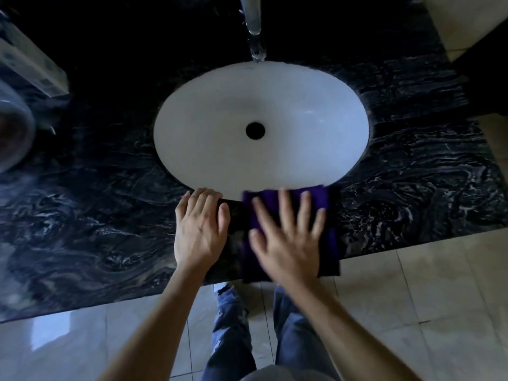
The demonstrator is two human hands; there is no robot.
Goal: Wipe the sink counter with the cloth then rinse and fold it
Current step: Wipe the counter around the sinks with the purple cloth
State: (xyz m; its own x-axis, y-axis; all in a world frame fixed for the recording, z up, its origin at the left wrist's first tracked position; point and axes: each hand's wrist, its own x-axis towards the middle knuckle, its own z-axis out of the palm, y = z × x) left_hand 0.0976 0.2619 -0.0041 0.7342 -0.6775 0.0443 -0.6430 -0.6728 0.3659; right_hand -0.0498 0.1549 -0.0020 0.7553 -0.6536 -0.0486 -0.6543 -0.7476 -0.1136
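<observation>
The purple cloth point(320, 199) lies flat on the near strip of the dark marble table point(412, 204), its far edge reaching the rim of the white sink point(220, 133). The right hand point(286, 237) presses on it with fingers spread wide, blurred as if sweeping. The left hand point(199, 229) rests just beside, fingers loosely straight, tips at the sink's lip, holding nothing. This looks like the wiping step; next the cloth would need gathering up and carrying under the faucet point(254, 28) at the far side.

The right hand point(286, 237) is motion-blurred and covers much of the cloth point(324, 199) (faucet point(254, 26) top cropped).
</observation>
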